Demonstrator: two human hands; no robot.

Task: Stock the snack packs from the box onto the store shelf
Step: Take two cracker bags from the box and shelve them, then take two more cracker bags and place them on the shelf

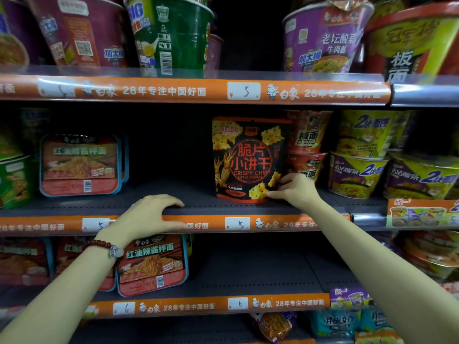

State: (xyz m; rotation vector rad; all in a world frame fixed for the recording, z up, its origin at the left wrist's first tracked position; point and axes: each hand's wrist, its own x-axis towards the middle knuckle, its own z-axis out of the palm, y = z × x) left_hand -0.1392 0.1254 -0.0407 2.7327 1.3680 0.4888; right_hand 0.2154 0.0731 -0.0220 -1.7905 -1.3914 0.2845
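A black and orange snack pack (248, 157) printed "Crispy Chip Little Biscuit" stands upright on the middle shelf (173, 197). My right hand (295, 189) pinches its lower right corner with fingers and thumb. My left hand (146, 214) grips the front edge of the same shelf, fingers curled over the top and thumb under the orange price strip. A beaded bracelet sits on that wrist. The box is not in view.
Red noodle trays (79, 165) stand at the left of the middle shelf, noodle bowls (357, 155) at the right. A dark gap lies between trays and snack pack. Big noodle cups (171, 33) fill the top shelf. More trays (151, 264) sit on the shelf below.
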